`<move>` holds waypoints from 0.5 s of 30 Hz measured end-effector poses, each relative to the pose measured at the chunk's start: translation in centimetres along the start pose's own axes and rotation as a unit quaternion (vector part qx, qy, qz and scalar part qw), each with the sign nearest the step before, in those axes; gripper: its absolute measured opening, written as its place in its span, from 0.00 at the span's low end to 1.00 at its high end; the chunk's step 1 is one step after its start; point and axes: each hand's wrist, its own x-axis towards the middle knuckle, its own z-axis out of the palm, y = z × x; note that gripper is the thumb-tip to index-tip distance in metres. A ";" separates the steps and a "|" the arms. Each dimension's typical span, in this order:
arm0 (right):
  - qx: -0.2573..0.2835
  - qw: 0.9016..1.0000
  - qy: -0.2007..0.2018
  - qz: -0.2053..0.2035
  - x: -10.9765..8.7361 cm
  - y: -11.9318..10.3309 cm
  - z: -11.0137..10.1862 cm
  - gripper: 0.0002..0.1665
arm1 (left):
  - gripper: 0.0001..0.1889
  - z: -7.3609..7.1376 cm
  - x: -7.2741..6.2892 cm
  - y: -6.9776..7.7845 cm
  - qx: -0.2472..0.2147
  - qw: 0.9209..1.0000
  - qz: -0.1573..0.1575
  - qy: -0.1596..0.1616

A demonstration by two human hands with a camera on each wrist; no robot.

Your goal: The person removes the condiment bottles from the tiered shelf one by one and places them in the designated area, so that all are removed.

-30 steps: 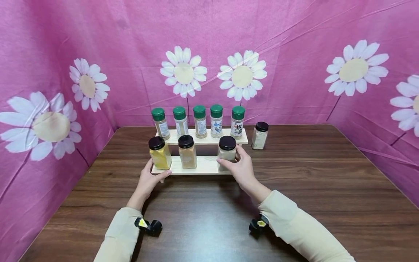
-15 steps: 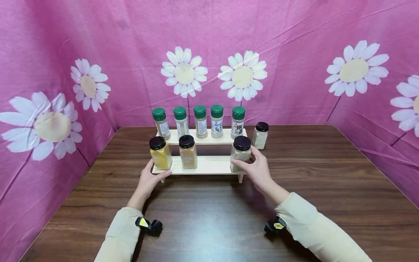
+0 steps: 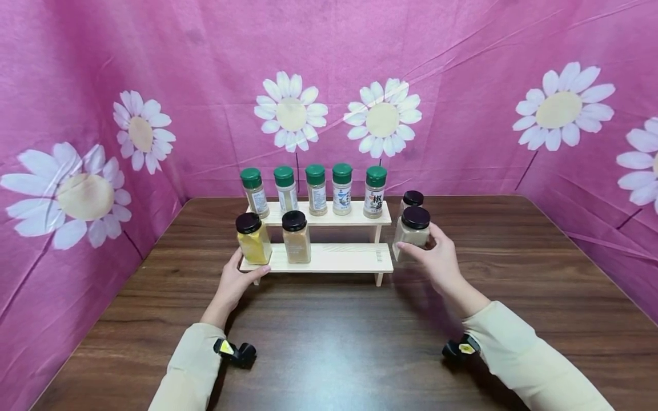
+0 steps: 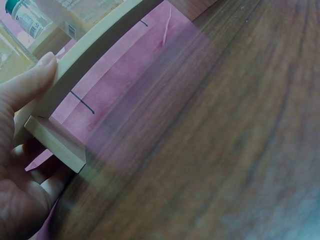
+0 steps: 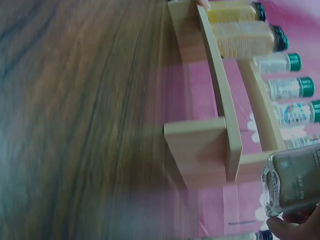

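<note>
My right hand (image 3: 437, 260) holds a black-lidded glass spice jar (image 3: 413, 233) of greyish powder between thumb and fingers, just right of the two-tier wooden spice rack (image 3: 339, 258). In the right wrist view this jar (image 5: 295, 177) shows its base, off the shelf. My left hand (image 3: 233, 282) grips the left end of the rack's lower tier. In the left wrist view its thumb (image 4: 35, 80) lies over the board's front edge, fingers curled below by the leg (image 4: 57, 142). A yellow spice jar (image 3: 254, 242) and a tan one (image 3: 296, 240) stand on that lower tier.
Several green-capped spice bottles (image 3: 317, 194) line the upper tier. Another black-lidded jar (image 3: 412, 200) stands on the wooden table (image 3: 329, 337) behind the held one, partly hidden. A pink cloth (image 3: 329, 57) with white daisies rises around the table's back and sides.
My right hand has carried the greyish jar rightward, from the lower tier to beyond the rack's right end. The left hand has kept its hold on the rack.
</note>
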 end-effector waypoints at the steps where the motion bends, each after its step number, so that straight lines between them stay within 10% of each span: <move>1: -0.003 1.000 0.002 0.001 0.1 0.0 -0.2 0.27 | 0.38 0.0 0.1 -0.3 0.001 1.000 0.000 0.000; 7: -0.012 1.000 0.009 0.005 0.6 1.3 -1.8 0.27 | 0.38 -0.1 0.6 -1.5 0.014 1.000 0.008 0.006; 15: 0.007 0.999 0.035 -0.012 3.9 10.1 -4.6 0.30 | 0.38 -0.1 0.2 -0.5 0.004 1.000 0.000 0.001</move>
